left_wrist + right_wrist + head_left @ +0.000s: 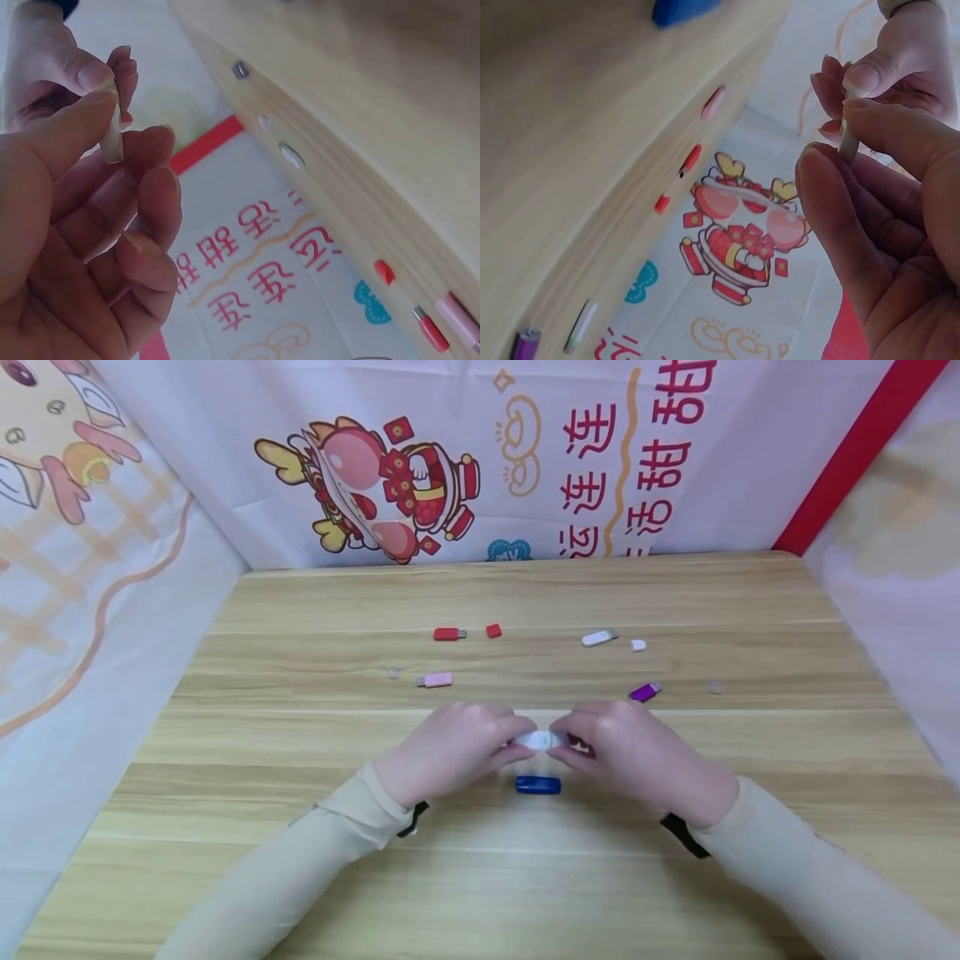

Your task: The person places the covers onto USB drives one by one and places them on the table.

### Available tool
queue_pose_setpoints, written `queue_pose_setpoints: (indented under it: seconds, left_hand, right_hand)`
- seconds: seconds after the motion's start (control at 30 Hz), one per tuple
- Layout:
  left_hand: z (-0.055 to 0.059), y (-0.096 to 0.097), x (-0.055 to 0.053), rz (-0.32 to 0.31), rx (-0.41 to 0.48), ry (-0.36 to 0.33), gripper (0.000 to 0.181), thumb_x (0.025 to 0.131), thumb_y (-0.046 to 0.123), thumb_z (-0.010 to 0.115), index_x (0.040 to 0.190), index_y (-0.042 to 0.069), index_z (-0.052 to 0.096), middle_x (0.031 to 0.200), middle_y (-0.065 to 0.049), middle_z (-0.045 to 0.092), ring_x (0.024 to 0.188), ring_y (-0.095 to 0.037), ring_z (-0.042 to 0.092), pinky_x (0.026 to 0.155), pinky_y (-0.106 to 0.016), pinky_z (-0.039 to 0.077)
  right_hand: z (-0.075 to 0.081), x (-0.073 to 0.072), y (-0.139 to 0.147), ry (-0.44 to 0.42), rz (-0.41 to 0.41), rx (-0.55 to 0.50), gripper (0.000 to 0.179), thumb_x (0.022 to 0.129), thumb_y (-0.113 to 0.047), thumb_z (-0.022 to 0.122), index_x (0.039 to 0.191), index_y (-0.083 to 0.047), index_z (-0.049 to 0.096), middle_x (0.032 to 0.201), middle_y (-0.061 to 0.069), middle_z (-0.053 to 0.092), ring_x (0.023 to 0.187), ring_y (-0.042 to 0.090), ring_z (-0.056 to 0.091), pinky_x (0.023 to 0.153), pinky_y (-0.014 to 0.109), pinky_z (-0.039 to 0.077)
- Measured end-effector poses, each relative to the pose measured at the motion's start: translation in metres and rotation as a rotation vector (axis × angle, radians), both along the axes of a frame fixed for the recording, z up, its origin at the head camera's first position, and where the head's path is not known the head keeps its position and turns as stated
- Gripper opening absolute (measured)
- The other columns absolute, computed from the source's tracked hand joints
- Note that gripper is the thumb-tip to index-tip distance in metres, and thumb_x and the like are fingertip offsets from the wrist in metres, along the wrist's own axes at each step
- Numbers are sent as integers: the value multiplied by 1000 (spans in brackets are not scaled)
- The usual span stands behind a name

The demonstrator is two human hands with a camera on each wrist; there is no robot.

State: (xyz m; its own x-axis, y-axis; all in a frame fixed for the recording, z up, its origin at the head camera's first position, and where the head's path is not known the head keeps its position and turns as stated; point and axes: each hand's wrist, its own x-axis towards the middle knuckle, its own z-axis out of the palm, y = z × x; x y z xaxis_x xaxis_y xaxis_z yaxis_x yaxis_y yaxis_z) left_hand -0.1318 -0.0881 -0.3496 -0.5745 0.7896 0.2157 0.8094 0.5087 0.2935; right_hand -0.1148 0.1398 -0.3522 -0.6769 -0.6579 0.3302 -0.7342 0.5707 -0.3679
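A white USB stick [534, 740] is held up between the two hands above the table. My left hand [465, 739] pinches its left end between thumb and fingers. At the other end my right hand [626, 743] pinches it the same way, fingertips close to those of the left. In the left wrist view the white stick [112, 142] shows its narrow edge beside the left thumb. The right wrist view has the stick [847, 141] under the right thumb, partly hidden by fingers. Just below the hands lies a blue USB stick [537, 785].
Beyond the hands lie a red USB stick [447, 634] with its red cap [493, 631], another white one [598, 638] with a white cap [638, 645], a pink one [437, 680] by a clear cap [393, 673], and a purple one [644, 692]. Fabric walls enclose the wooden table [300, 602].
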Motion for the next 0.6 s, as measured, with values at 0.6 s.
queue_pose_setpoints:
  seconds: [0.6]
  left_hand:
    - [-28, 11, -28, 36, -177, -129, 21, 89, 26, 77, 106, 14, 77, 88, 4, 66, 72, -7, 56, 66, -19, 48]
  right_hand:
    - [-26, -28, -3, -206, -34, 130, 12, 82, -16, 83, 92, -10, 78, 77, -5, 69, 61, 3, 54, 59, 18, 49]
